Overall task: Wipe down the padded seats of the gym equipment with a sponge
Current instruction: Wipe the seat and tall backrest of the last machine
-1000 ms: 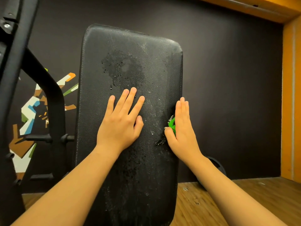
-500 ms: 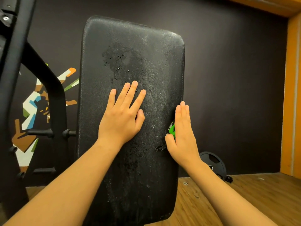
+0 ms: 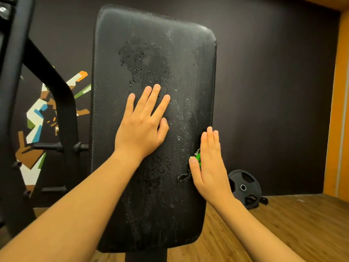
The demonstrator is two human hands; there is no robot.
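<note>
A tall black padded seat back (image 3: 170,53) stands upright before me, streaked with wet patches and foam specks. My left hand (image 3: 141,127) rests flat on the middle of the pad with its fingers spread. My right hand (image 3: 209,163) lies along the pad's right edge, fingers straight and together. It holds a green sponge (image 3: 198,157) between thumb and fingers against that edge. Most of the sponge is hidden under the hand. A wet smear (image 3: 184,176) sits just below the thumb.
A black machine frame (image 3: 56,87) with pegs stands on the left, before a dark wall with a coloured mural (image 3: 37,118). A black weight plate (image 3: 244,188) leans on the wall at the right. Below is a wooden floor (image 3: 283,224), with an orange wall (image 3: 340,110) at far right.
My right hand has slid the sponge down the pad's right edge. My left hand has stayed flat on the pad. My view has tilted down a little.
</note>
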